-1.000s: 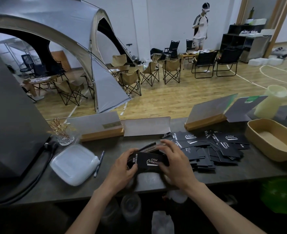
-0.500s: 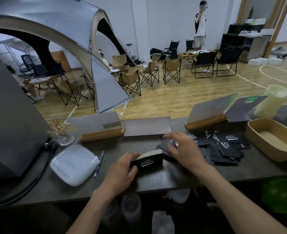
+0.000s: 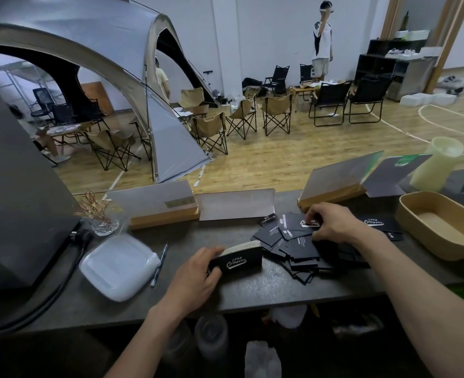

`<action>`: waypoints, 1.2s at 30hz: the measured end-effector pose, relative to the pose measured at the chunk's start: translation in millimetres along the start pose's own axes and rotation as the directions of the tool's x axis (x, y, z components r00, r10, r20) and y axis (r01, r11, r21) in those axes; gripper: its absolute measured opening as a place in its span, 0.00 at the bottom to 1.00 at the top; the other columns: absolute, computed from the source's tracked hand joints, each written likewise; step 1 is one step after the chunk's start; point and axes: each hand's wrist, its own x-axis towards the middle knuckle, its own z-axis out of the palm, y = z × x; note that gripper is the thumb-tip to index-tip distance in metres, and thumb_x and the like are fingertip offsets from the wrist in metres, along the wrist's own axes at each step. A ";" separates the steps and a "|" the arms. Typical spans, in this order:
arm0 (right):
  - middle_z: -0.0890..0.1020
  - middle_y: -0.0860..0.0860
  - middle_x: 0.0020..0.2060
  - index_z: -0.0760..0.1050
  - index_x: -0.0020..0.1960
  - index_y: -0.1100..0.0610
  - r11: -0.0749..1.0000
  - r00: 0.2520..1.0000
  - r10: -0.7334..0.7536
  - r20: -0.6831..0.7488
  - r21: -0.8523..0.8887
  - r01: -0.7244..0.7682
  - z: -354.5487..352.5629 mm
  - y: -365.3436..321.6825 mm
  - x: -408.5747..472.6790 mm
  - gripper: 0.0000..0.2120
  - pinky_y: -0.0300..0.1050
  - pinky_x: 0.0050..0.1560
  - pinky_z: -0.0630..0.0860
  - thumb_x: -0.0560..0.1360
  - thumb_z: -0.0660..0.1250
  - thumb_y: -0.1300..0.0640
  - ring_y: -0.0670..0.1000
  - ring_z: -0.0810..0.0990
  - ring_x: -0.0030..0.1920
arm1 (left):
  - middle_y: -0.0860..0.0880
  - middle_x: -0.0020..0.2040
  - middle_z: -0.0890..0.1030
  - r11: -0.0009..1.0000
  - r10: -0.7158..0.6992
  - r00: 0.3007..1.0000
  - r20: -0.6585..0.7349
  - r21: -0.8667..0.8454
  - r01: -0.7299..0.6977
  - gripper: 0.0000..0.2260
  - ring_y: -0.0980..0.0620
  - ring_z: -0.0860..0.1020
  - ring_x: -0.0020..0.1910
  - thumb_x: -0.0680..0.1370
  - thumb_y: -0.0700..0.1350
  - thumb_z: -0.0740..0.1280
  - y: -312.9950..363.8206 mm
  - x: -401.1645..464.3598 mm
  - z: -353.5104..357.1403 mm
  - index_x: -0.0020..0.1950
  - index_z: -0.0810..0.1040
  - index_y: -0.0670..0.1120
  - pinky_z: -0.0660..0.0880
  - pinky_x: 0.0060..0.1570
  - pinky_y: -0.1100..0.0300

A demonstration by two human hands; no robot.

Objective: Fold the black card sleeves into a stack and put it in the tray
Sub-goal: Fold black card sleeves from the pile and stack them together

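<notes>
Card sleeves: a loose black pile (image 3: 301, 246) lies on the dark counter (image 3: 252, 290), between the held stack and the tray
Stack: one neat stack (image 3: 237, 259), pale edges up, stands on the counter near its front edge, just left of the pile
Left hand: the left hand (image 3: 195, 276) grips the stack's left end, thumb in front, fingers behind
Right hand: the right hand (image 3: 331, 222) rests on the far side of the pile, fingertips curled and pinching one sleeve (image 3: 304, 223)
Tray: one tan tray (image 3: 413, 227) at the right, well apart from the stack, nothing in it
Doing it well: lift a single sleeve, check none clings beneath, line up its edges with the stack before pressing flat
Count: one stack, one tray, loose sleeves too overlapped to count
</notes>
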 end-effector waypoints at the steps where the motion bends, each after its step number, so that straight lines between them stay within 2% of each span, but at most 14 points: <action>1: 0.79 0.46 0.51 0.77 0.49 0.42 1.000 0.999 -0.014 -0.030 -0.004 0.014 -2.2 0.2 -1.1 0.19 0.52 0.59 0.75 0.60 0.78 0.48 0.51 0.79 0.52 | 0.54 0.59 0.79 1.000 -0.001 1.000 0.001 -0.002 0.001 0.21 0.54 0.78 0.58 0.75 0.50 0.60 0.6 -0.3 -0.3 0.68 0.74 0.54 0.74 0.57 0.56; 5: 0.75 0.46 0.51 0.76 0.48 0.44 0.989 0.981 -0.079 -0.176 0.111 0.100 -9.1 -2.0 -12.7 0.18 0.50 0.57 0.76 0.60 0.77 0.46 0.51 0.77 0.51 | 0.56 0.58 0.78 0.999 -0.001 1.000 0.004 -0.034 0.002 0.22 0.55 0.78 0.58 0.74 0.51 0.60 -0.3 -0.6 0.1 0.68 0.73 0.56 0.75 0.58 0.53; 7: 0.75 0.47 0.52 0.78 0.50 0.47 0.943 0.962 -0.108 -0.252 0.281 0.180 -12.4 -12.3 -23.3 0.17 0.45 0.55 0.77 0.64 0.79 0.53 0.49 0.78 0.52 | 0.56 0.58 0.77 0.998 -0.006 1.000 0.003 -0.068 0.006 0.23 0.57 0.77 0.58 0.73 0.50 0.62 1.0 -0.1 -1.1 0.69 0.73 0.57 0.74 0.60 0.54; 11: 0.80 0.44 0.54 0.85 0.48 0.50 0.775 0.950 -0.288 -0.118 0.554 0.304 -0.5 -50.6 -56.5 0.11 0.38 0.48 0.81 0.70 0.77 0.63 0.45 0.81 0.50 | 0.59 0.60 0.76 0.994 0.010 1.000 0.013 -0.111 -0.008 0.28 0.63 0.75 0.58 0.71 0.54 0.70 1.5 0.4 -5.4 0.70 0.69 0.60 0.74 0.60 0.60; 14: 0.82 0.41 0.51 0.86 0.45 0.48 0.755 0.926 -0.348 -0.149 0.541 0.371 37.3 -76.3 -69.8 0.15 0.33 0.52 0.77 0.71 0.73 0.68 0.40 0.82 0.50 | 0.62 0.60 0.75 0.994 0.057 0.998 0.025 -0.096 -0.055 0.31 0.63 0.76 0.58 0.69 0.59 0.74 0.9 -0.8 -6.6 0.69 0.68 0.61 0.74 0.57 0.63; 17: 0.81 0.43 0.50 0.80 0.48 0.49 0.762 0.871 -0.354 -0.341 0.435 0.480 74.2 -99.7 -74.2 0.18 0.42 0.57 0.77 0.68 0.71 0.71 0.42 0.80 0.53 | 0.62 0.59 0.77 0.993 0.065 0.998 -0.002 -0.099 -0.065 0.27 0.63 0.76 0.57 0.70 0.56 0.73 2.8 -1.9 -5.3 0.68 0.71 0.60 0.76 0.56 0.60; 20: 0.75 0.44 0.62 0.76 0.61 0.50 0.808 0.826 -0.275 -0.491 0.347 0.476 93.5 -113.7 -76.7 0.25 0.38 0.67 0.70 0.67 0.72 0.69 0.43 0.75 0.63 | 0.59 0.59 0.78 0.992 0.064 0.998 -0.017 -0.106 -0.065 0.24 0.62 0.77 0.58 0.71 0.47 0.68 1.0 -1.6 -3.2 0.66 0.73 0.59 0.76 0.58 0.54; 23: 0.63 0.44 0.75 0.61 0.77 0.50 0.866 0.899 -0.100 -0.426 0.408 0.289 105.3 -122.0 -78.9 0.37 0.35 0.73 0.60 0.72 0.70 0.64 0.43 0.64 0.73 | 0.58 0.59 0.79 0.996 0.061 0.998 -0.005 -0.072 -0.061 0.25 0.59 0.78 0.59 0.69 0.48 0.65 0.8 -2.9 -2.0 0.67 0.72 0.58 0.76 0.58 0.54; 26: 0.54 0.43 0.79 0.51 0.81 0.53 0.836 0.936 -0.103 -0.337 0.481 0.265 113.9 -138.8 -78.5 0.40 0.26 0.72 0.44 0.74 0.63 0.68 0.43 0.51 0.79 | 0.58 0.61 0.78 0.996 0.064 0.998 -0.016 -0.056 -0.064 0.25 0.58 0.78 0.60 0.69 0.46 0.64 5.3 -2.7 0.9 0.67 0.73 0.56 0.76 0.59 0.57; 28: 0.53 0.42 0.78 0.51 0.81 0.56 0.804 0.936 -0.124 -0.329 0.520 0.289 112.7 -147.8 -77.2 0.40 0.25 0.72 0.41 0.73 0.59 0.71 0.44 0.47 0.80 | 0.57 0.61 0.79 0.997 0.059 0.998 -0.039 -0.056 -0.061 0.25 0.58 0.77 0.60 0.69 0.43 0.64 7.2 -1.6 1.5 0.67 0.73 0.55 0.75 0.58 0.58; 30: 0.57 0.46 0.78 0.53 0.81 0.58 0.789 0.947 -0.112 -0.300 0.552 0.268 106.0 -145.3 -72.6 0.39 0.25 0.73 0.43 0.72 0.58 0.73 0.44 0.50 0.80 | 0.56 0.60 0.78 0.997 0.037 0.998 -0.053 -0.059 -0.040 0.24 0.59 0.77 0.58 0.70 0.42 0.65 5.4 -1.7 0.1 0.66 0.74 0.55 0.75 0.56 0.59; 33: 0.66 0.54 0.77 0.63 0.77 0.60 0.835 0.951 -0.222 -0.214 0.463 0.299 94.7 -132.1 -69.7 0.34 0.24 0.72 0.45 0.71 0.59 0.72 0.49 0.60 0.78 | 0.56 0.59 0.78 0.999 0.013 1.000 -0.026 -0.035 -0.014 0.24 0.56 0.78 0.58 0.70 0.44 0.64 -2.6 -3.5 0.1 0.67 0.73 0.55 0.75 0.58 0.57; 34: 0.70 0.54 0.74 0.67 0.75 0.61 0.832 0.945 -0.219 -0.243 0.461 0.310 89.6 -126.9 -69.0 0.32 0.26 0.72 0.50 0.72 0.59 0.71 0.50 0.64 0.77 | 0.56 0.60 0.78 1.000 0.005 1.000 -0.013 -0.029 -0.006 0.24 0.55 0.78 0.58 0.70 0.45 0.63 -4.1 -4.0 0.1 0.67 0.73 0.55 0.75 0.59 0.55; 36: 0.77 0.52 0.68 0.73 0.71 0.58 0.863 0.917 -0.091 -0.388 0.428 0.267 74.2 -114.5 -65.5 0.24 0.35 0.71 0.64 0.76 0.62 0.65 0.51 0.74 0.69 | 0.56 0.60 0.77 1.000 -0.001 1.000 0.001 -0.029 0.001 0.25 0.55 0.77 0.58 0.70 0.46 0.62 -4.1 -3.5 0.1 0.68 0.73 0.55 0.75 0.59 0.54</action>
